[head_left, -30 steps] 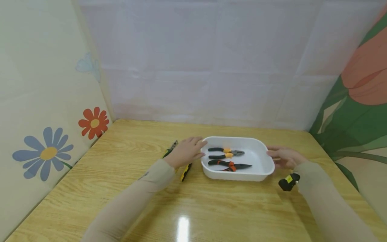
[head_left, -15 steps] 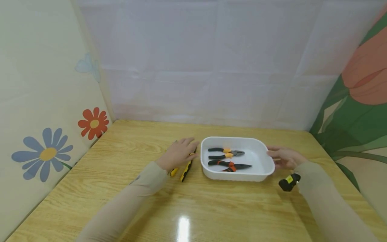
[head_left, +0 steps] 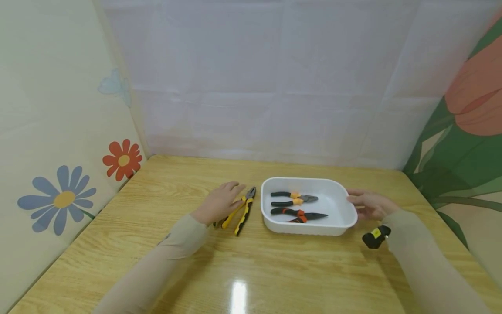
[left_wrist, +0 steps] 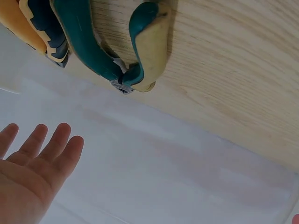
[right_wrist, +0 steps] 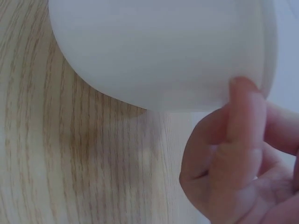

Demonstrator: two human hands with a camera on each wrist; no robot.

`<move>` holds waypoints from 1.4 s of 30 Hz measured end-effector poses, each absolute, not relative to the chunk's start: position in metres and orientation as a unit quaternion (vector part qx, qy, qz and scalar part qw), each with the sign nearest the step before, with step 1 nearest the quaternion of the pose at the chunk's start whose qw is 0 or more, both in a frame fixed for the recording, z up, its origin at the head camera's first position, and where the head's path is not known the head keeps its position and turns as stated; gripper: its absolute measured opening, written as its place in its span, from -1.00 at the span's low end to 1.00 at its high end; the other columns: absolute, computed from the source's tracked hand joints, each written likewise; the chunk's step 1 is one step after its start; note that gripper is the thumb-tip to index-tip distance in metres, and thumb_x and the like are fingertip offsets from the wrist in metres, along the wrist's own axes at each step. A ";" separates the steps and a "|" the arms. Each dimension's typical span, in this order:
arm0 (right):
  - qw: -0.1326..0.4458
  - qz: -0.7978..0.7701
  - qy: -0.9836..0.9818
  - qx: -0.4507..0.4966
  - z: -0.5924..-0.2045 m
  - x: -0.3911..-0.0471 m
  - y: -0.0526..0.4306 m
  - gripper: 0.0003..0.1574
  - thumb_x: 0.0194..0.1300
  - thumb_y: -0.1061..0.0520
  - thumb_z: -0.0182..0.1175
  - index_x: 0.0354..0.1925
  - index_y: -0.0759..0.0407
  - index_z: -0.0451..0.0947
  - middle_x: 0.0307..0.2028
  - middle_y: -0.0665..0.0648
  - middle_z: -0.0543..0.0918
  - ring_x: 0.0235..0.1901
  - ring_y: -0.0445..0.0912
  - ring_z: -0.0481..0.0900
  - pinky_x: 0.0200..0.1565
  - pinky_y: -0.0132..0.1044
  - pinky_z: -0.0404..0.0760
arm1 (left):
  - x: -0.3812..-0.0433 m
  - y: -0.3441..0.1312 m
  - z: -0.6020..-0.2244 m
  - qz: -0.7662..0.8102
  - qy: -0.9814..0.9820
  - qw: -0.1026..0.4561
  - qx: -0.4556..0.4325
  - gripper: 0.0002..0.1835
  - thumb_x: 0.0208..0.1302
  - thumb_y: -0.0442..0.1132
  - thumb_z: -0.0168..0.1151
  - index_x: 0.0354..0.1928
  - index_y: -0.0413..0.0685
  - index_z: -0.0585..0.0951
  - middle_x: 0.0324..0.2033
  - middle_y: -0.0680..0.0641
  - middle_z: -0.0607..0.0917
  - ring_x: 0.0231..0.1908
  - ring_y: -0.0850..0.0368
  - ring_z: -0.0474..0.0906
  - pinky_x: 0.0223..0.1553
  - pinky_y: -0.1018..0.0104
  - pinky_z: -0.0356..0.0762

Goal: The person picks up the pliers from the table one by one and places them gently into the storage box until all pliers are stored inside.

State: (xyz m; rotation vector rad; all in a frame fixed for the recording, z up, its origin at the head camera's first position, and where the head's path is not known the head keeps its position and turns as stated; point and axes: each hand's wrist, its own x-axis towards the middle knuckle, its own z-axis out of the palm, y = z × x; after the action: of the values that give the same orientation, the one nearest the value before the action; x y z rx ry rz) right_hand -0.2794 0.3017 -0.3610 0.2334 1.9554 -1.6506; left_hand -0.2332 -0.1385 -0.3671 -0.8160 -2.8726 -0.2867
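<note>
Your right hand [head_left: 368, 204] grips the right end of the white plastic tray [head_left: 306, 229], thumb pressed to the outer wall, the other fingers bent. Tray stands on the wood-grain table [head_left: 274, 270], nearer your right side.

Your left hand [head_left: 220, 202] holds nothing: fingers straight and spread, above the tools left of the tray. From the head view you can't tell whether a fingertip meets a handle.

Inside the tray, judged done: orange-and-black combination pliers [head_left: 298, 201] and, nearer you, red-and-black long-nose pliers [head_left: 302, 214]. Both lie lengthwise, jaws to the right; the front wall hides part of the long-nose pair's lower handle.

Outside, judged left to do: yellow-and-black combination pliers [head_left: 246, 209], just beside the tray, jaws pointing away from you, handles apart; and green-handled pliers [left_wrist: 84, 37], mostly covered by your left hand from above, plain in the left wrist view.

My estimate: about halfway, two pairs in, two out, provided nothing more lies under your hand.
</note>
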 end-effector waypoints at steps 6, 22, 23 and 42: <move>0.280 -0.624 0.724 0.089 -0.361 -0.279 0.302 -0.02 0.50 0.15 0.12 0.59 0.25 -0.25 -0.02 0.10 0.51 -0.19 -0.12 0.60 -0.04 -0.23 0.69 | -0.230 -0.144 -0.369 -0.093 -0.958 0.069 -0.262 -0.46 0.48 -0.14 0.17 0.39 -0.24 0.40 0.23 -0.32 0.50 0.20 -0.28 0.48 0.20 -0.14 0.49; 0.283 -0.615 0.731 0.083 -0.360 -0.277 0.302 -0.06 0.54 0.14 0.05 0.59 0.21 -0.28 0.11 0.20 0.43 -0.16 -0.12 0.56 -0.04 -0.24 0.68 | -0.226 -0.154 -0.374 -0.074 -0.956 0.079 -0.272 -0.52 0.46 -0.20 0.20 0.33 -0.25 0.44 0.19 -0.37 0.53 0.13 -0.29 0.55 0.12 -0.13 0.55; 0.284 -0.615 0.731 0.081 -0.360 -0.277 0.302 -0.06 0.54 0.14 0.05 0.59 0.21 -0.29 0.06 0.15 0.46 -0.16 -0.13 0.57 -0.04 -0.25 0.68 | -0.226 -0.154 -0.375 -0.075 -0.957 0.078 -0.270 -0.51 0.46 -0.20 0.20 0.33 -0.24 0.44 0.20 -0.36 0.53 0.13 -0.29 0.55 0.13 -0.12 0.54; 0.284 -0.618 0.727 0.094 -0.360 -0.278 0.302 -0.08 0.54 0.14 0.04 0.59 0.20 -0.26 0.04 0.12 0.48 -0.18 -0.12 0.58 -0.04 -0.23 0.68 | -0.222 -0.163 -0.381 -0.060 -0.961 0.092 -0.255 -0.50 0.44 -0.19 0.23 0.30 -0.32 0.47 0.18 -0.35 0.53 0.12 -0.27 0.55 0.09 -0.10 0.57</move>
State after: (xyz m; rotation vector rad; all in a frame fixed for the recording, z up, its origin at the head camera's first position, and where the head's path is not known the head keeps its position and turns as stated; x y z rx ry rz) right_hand -0.2781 0.3020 -0.3605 0.2513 1.9450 -1.6534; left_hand -0.2219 -0.1634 -0.3811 -0.7582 -2.8524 -0.1770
